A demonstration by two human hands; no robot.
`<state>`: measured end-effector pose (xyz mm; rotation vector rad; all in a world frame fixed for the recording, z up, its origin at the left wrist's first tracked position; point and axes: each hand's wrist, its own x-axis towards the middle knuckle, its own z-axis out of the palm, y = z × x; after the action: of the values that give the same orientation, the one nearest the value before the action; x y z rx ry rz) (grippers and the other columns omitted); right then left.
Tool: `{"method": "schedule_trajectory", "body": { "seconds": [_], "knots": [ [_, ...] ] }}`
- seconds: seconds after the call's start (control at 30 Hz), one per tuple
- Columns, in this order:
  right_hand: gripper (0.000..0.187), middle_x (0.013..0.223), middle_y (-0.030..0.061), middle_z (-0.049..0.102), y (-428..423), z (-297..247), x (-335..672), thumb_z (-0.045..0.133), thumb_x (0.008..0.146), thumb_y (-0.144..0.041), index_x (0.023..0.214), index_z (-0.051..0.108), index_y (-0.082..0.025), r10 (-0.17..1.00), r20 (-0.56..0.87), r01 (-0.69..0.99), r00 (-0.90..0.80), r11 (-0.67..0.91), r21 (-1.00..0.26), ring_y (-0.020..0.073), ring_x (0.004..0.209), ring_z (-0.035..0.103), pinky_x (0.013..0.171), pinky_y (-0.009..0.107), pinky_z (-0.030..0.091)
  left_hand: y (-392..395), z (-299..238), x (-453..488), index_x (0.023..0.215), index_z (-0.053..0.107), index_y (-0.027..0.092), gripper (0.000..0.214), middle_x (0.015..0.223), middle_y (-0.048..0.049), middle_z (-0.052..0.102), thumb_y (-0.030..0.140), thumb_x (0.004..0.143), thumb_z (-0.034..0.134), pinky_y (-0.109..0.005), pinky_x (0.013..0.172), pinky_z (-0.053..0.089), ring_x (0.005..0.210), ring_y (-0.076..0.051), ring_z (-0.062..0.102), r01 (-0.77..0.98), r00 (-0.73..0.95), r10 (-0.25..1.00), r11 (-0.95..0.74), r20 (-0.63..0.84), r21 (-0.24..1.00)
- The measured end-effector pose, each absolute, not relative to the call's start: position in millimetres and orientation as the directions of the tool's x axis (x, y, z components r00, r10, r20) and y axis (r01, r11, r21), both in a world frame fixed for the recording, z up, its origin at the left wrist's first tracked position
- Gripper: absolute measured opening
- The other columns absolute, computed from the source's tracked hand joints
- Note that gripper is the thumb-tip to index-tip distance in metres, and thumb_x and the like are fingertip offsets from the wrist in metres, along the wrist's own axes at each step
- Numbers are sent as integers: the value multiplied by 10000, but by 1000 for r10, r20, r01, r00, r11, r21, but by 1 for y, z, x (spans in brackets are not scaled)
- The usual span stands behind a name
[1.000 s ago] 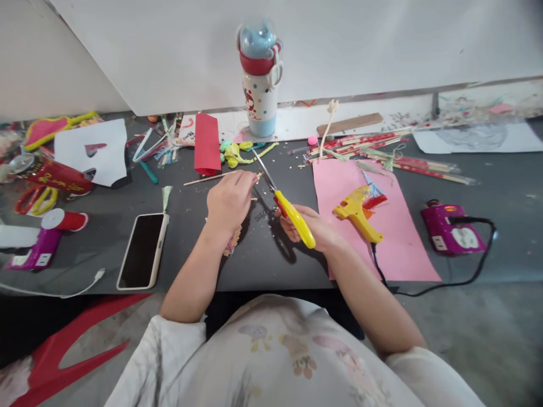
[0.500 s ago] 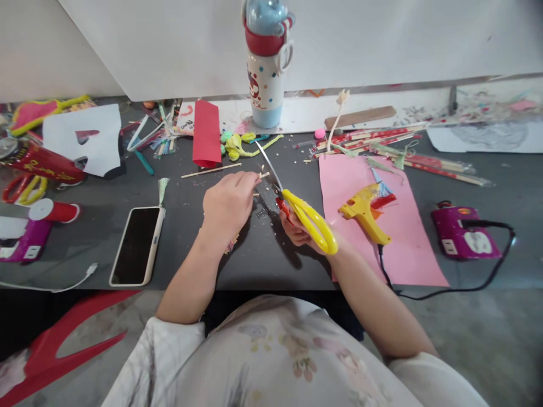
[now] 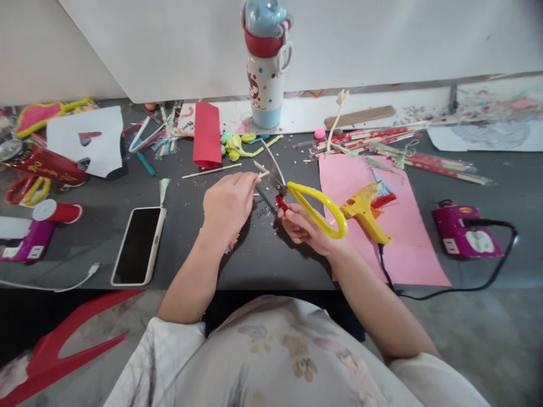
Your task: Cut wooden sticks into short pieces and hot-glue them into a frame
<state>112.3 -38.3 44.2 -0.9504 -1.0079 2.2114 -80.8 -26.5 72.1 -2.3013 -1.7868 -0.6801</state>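
My left hand (image 3: pixel 229 203) is closed in a pinch on a thin wooden stick (image 3: pixel 263 174) whose short end pokes out to the right. My right hand (image 3: pixel 305 229) grips yellow-handled scissors (image 3: pixel 316 203). The metal blades (image 3: pixel 271 164) are spread apart and the stick end lies between them. Both hands hover over the dark table (image 3: pixel 263 254) in the middle of the view. Small wood chips lie scattered under the blades.
A yellow glue gun (image 3: pixel 365 212) rests on pink paper (image 3: pixel 382 226) to the right, its cord running to a purple power strip (image 3: pixel 464 232). A phone (image 3: pixel 138 245) lies left. A spotted bottle (image 3: pixel 265 68), red folded paper (image 3: pixel 206 134) and bundled sticks (image 3: pixel 394 147) sit behind.
The scissors have swung from shut and pointing away to wide open, with the handle loop turned to the right. The blades now straddle the stick end. My left hand has barely moved.
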Motion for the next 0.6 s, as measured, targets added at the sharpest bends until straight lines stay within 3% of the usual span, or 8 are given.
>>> {"method": "schedule_trajectory", "body": {
  "seconds": [0.13, 0.27, 0.43, 0.6],
  "knots": [
    [250, 583, -77, 292, -37, 40, 113, 594, 794, -359, 954, 521, -181, 719, -360, -222, -594, -577, -786, 48, 474, 178, 466, 238, 71, -27, 73, -81, 977, 650, 216, 293, 952, -48, 727, 350, 963, 390, -286, 751, 469, 886, -178, 667, 942, 176, 880, -280, 441, 183],
    [279, 600, -69, 346, -35, 32, 113, 544, 771, -284, 1018, 535, -156, 723, -327, -279, -608, -580, -765, 47, 470, 207, 467, 236, 92, -27, 72, -81, 989, 645, 228, 286, 967, -43, 726, 353, 962, 389, -289, 763, 472, 903, -175, 665, 942, 146, 884, -261, 443, 211],
    [432, 619, -50, 378, -34, 35, 113, 502, 796, -545, 1009, 553, -173, 701, -325, -282, -635, -602, -747, 52, 472, 219, 464, 250, 120, -26, 71, -80, 991, 641, 237, 290, 981, -31, 729, 358, 964, 379, -287, 735, 468, 886, -169, 664, 941, 121, 885, -247, 450, 233],
    [654, 625, -44, 381, -34, 40, 116, 545, 660, -739, 986, 568, -172, 673, -287, -299, -681, -614, -730, 55, 494, 235, 469, 248, 111, -26, 71, -80, 986, 646, 236, 306, 981, -32, 728, 369, 964, 371, -286, 712, 454, 867, -173, 664, 945, 116, 899, -230, 423, 230]
  ]
}}
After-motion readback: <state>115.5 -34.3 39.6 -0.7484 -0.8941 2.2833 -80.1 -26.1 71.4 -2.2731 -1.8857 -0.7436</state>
